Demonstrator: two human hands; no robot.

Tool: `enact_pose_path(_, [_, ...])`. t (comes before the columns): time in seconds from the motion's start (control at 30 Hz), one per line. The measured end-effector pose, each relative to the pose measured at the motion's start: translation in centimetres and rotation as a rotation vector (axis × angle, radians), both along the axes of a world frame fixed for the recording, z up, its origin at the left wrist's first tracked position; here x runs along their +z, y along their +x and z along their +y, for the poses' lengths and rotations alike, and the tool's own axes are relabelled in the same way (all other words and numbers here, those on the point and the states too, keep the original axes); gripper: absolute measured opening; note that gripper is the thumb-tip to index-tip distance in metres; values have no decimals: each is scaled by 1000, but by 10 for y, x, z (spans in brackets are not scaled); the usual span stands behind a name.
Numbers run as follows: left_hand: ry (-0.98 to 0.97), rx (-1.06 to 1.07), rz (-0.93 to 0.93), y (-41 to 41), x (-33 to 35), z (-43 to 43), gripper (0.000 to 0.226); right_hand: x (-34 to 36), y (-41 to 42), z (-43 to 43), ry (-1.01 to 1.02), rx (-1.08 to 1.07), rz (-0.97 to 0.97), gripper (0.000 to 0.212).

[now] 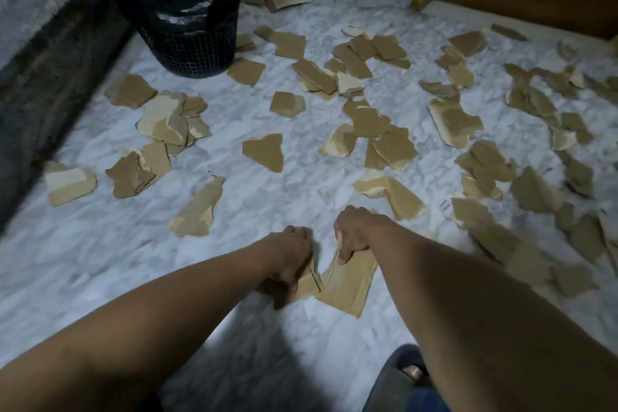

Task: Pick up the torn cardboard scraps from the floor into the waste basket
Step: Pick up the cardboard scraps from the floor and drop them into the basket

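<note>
— Basket (190, 43): eleven o'clock. Scraps (264, 150): strewn over floor (83, 261), nine to three. Hands?
— Left hand (292, 254), fingers curled, grips one scrap; right hand (354, 237) grips another, six o'clock. Probably light, stiff, flat: pinch a torn edge.

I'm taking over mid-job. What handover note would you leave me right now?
Left hand grips a small tan cardboard scrap; right hand grips a larger ribbed tan cardboard scrap, both low over the white marble floor.
The black mesh waste basket with a black liner stands ahead, to the left.
Its inside is hidden; nothing visibly binned.
Left: bin both, then the many scattered tan scraps.
</note>
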State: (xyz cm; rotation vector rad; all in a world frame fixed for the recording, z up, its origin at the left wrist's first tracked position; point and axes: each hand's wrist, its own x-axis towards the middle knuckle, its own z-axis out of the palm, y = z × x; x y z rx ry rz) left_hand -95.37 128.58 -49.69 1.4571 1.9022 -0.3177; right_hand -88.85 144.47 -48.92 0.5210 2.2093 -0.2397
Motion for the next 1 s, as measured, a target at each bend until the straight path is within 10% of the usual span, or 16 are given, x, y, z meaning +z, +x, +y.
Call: enact_pose_path(1.0, [272,764,-151,-84,-29,-5,83,10,9,-6,-182,-74,25,25])
